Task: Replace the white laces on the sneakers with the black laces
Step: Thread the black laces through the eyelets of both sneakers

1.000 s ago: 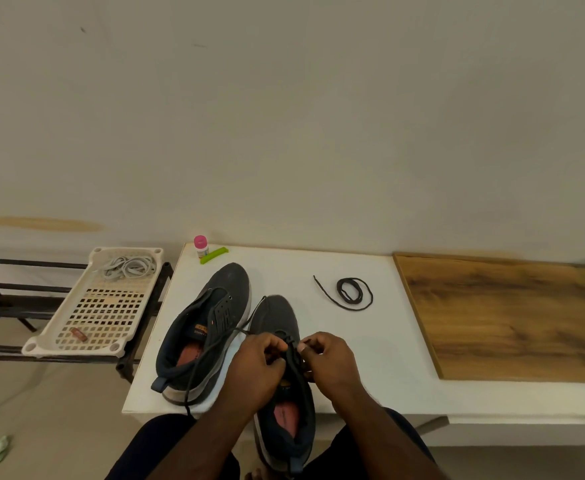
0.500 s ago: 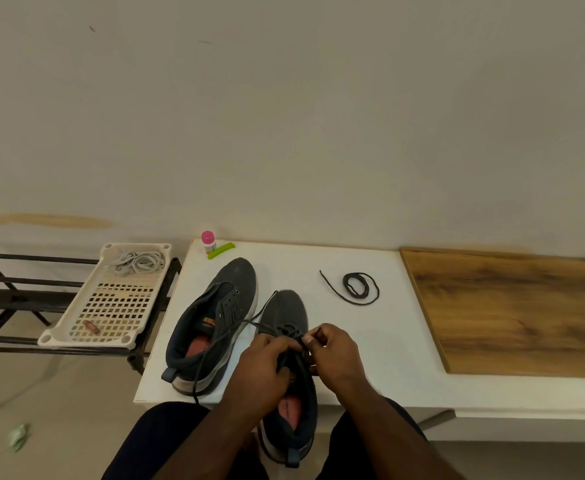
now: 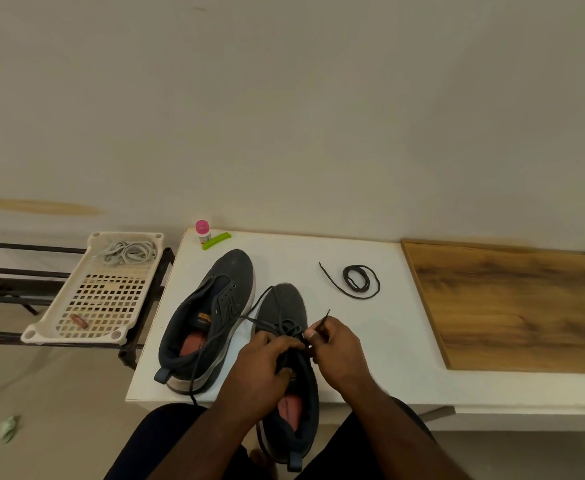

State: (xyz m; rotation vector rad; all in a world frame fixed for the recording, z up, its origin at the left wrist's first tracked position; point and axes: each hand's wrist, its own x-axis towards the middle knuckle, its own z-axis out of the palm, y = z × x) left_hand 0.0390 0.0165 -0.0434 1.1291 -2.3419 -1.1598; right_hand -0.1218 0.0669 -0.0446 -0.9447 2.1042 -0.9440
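Over the near sneaker [image 3: 285,317] our right hand [image 3: 336,355] pinches the black lace [image 3: 324,318] tip — pointing up and away, just right of the eyelets — while our left hand [image 3: 263,368] grips the tongue.

The white table [image 3: 370,341] lies bare between the near shoe [image 3: 285,306] and the wooden board [image 3: 512,306], so a hand could pass there; only the coiled black lace [image 3: 360,278] sits toward the back of that strip. The left side is crowded: the far shoe [image 3: 211,320] fills it, a loose lace [image 3: 211,344] trails across it and over the front edge, and a small bottle [image 3: 202,231] and green clip [image 3: 216,240] hold the back corner. Both hands [image 3: 259,368] [image 3: 336,355] block the near shoe's middle.
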